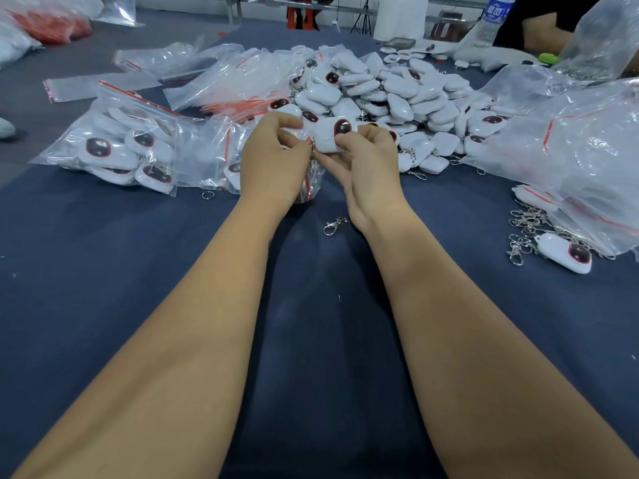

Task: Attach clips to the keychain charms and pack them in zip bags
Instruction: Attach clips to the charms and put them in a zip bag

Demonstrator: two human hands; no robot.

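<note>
My right hand (366, 167) pinches a white charm (330, 134) with a dark red oval, held just above the table. My left hand (273, 157) has its fingers curled at the charm's left side, where a small metal ring or clip (313, 146) shows between the two hands; what the fingers pinch is mostly hidden. Under my hands lies a clear zip bag (309, 186) with a red strip. A loose silver clip (333, 225) lies on the blue cloth by my right wrist. A big pile of white charms (390, 95) sits behind my hands.
Filled zip bags (124, 146) lie at the left, empty zip bags (228, 84) behind them. At the right are large plastic bags (581, 150), a heap of clips (527, 223) and one charm (565, 252). Another person's arm (543, 32) and a water bottle (492, 19) are at the far right.
</note>
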